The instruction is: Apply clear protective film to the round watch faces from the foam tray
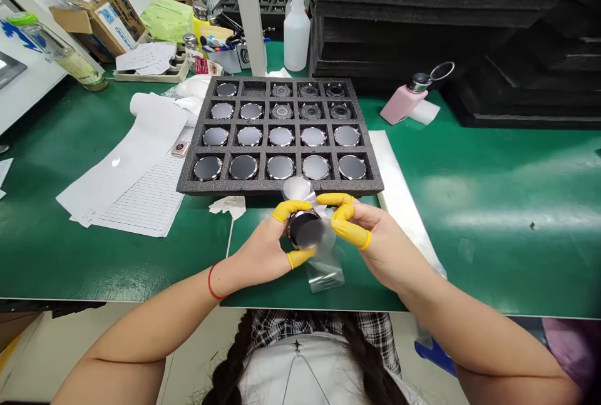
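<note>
My left hand [265,248], with yellow finger cots on thumb and finger, grips a round smartwatch body [303,230] by its rim. The dark face of the watch is turned up. A clear plastic film [326,275] with rounded parts lies over and beside the watch. My right hand [375,236], also in yellow finger cots, pinches the film at the watch's right side. The exact pinch point is partly hidden by the fingers. Just beyond both hands is a black foam tray [282,187] with several round watch bodies in its compartments, some face up, some showing their backs.
Papers [136,167] and a small rose-coloured square device [181,148] lie left of the tray. A cotton swab [230,236] is near my left wrist. A pink pump bottle [404,103], a white bottle [297,35] and stacked black foam trays [422,1] stand behind.
</note>
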Motion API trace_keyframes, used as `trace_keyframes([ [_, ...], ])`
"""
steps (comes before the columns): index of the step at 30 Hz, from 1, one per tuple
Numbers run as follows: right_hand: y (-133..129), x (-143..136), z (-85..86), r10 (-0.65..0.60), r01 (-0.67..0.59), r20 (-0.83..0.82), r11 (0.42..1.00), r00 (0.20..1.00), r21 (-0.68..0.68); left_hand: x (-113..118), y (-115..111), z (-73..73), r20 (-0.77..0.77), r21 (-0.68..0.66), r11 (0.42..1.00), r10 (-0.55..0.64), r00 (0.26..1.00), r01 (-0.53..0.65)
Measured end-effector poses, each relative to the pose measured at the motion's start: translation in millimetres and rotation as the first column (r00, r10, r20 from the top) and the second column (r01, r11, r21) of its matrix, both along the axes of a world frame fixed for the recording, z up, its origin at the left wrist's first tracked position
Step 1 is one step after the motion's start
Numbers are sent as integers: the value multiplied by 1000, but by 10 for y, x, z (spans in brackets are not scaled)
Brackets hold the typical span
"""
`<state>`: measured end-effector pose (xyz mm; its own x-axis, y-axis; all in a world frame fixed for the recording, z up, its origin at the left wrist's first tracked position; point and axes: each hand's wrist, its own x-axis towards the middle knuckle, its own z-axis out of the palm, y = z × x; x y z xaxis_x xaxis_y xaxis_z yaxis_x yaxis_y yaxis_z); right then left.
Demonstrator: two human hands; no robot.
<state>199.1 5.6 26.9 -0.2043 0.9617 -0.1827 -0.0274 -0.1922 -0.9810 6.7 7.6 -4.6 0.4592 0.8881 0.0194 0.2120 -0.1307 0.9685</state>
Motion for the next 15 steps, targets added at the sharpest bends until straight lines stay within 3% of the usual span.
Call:
trace_keyframes([
  [15, -4, -65, -73, 50, -52, -63, 998, 997, -31, -3, -13, -22, 8, -23, 999, -28, 1000, 28],
])
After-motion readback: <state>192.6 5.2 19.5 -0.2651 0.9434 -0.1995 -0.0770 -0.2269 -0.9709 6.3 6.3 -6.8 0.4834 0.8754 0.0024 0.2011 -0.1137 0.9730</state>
